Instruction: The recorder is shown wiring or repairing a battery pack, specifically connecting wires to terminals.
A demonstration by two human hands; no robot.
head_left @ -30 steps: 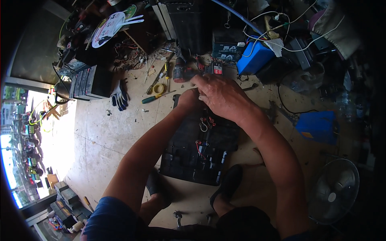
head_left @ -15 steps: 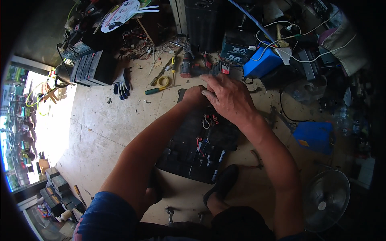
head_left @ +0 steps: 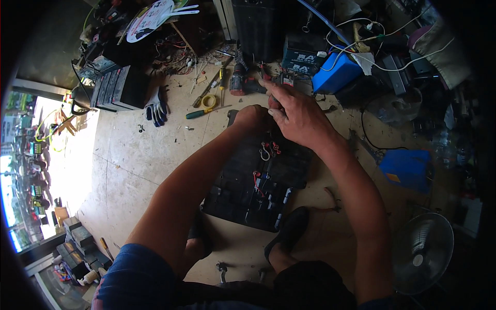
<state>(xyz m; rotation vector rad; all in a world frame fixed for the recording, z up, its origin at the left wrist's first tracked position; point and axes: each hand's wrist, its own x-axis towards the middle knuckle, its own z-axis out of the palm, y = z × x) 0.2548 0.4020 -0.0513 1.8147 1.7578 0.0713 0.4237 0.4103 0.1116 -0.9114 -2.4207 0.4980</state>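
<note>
A wide black plastic case (head_left: 235, 175) lies on the pale floor in front of me, with short red and black leads and a pale looped wire on its upper face. My left hand (head_left: 251, 118) is closed at its far end; what the fingers grip there is hidden. Just to its right, my right hand (head_left: 297, 113) has its thumb and fingers around a dark red rounded thing (head_left: 274, 102), seen end-on and partly covered. The index finger of that hand stretches forward. Both hands nearly touch over the far edge of the case.
Beyond the case lie a drill (head_left: 237, 80), yellow tape (head_left: 209, 101), a green-handled screwdriver (head_left: 196, 114) and a glove (head_left: 155, 108). Black batteries (head_left: 121, 88) stand at left. A blue box (head_left: 338, 72) and cables fill the back right; a fan (head_left: 421, 253) stands near right.
My right hand has shifted slightly and its fingers have parted, so the dark red rounded thing now shows. The left hand stays closed at the case's far end. The whole view has moved slightly.
</note>
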